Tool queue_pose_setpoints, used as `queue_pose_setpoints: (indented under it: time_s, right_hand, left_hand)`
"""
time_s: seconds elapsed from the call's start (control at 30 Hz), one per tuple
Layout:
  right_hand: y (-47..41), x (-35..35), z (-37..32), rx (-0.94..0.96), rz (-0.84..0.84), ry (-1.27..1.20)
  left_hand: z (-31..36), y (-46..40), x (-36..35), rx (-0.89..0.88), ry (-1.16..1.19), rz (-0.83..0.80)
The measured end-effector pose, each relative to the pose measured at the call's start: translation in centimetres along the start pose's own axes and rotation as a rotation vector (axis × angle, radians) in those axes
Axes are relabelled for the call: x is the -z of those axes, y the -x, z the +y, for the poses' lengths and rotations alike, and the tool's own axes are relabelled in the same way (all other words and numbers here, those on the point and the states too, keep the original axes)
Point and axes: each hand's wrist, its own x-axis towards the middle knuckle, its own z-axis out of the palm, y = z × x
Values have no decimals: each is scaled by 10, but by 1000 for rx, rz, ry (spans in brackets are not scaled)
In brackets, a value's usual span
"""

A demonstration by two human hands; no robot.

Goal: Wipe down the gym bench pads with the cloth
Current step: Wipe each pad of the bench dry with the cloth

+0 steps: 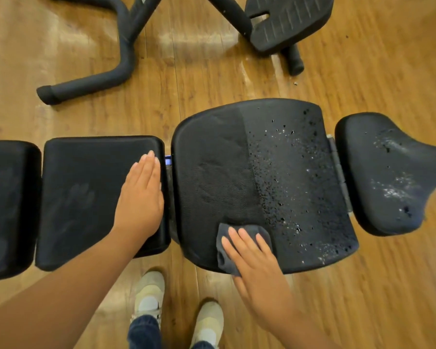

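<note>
A black gym bench runs across the view in several pads. The large middle pad [237, 159] looks smooth and matte on its left half, while droplets and white specks cover its right half. My right hand [254, 258] presses a folded dark grey cloth [237, 235] flat onto this pad's near edge, fingers straight. My left hand [141, 195] rests flat on the right end of the neighbouring pad [86, 192], which shows faint smears. The end pad [388, 172] at the right also carries white specks and droplets. Another pad [8, 205] lies at the far left.
The bench stands on a glossy wooden floor [212, 79]. Behind it are a curved black padded bar [106, 74] and a black ribbed footplate [287, 18] on a frame. My two pale shoes [149, 295] stand at the bench's near side.
</note>
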Motion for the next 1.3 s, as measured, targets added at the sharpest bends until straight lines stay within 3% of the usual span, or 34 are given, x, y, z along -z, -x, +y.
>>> queue_pose_setpoints:
  time_s: [0.3, 0.6, 0.77, 1.07, 1.3]
  right_hand:
    - [0, -4, 12, 63, 12, -31]
    - [-156, 42, 46, -92, 202, -91]
    - [-218, 65, 59, -84, 260, -50]
    - [-241, 77, 63, -95, 256, -38]
    - [-171, 54, 47, -56, 241, -108]
  left_hand:
    - [1, -1, -1, 0, 46, 21]
    - [1, -1, 0, 8, 56, 12]
    - [0, -2, -1, 3, 47, 8]
    - [1, -2, 0, -11, 14, 9]
    - [1, -1, 1, -9, 26, 10]
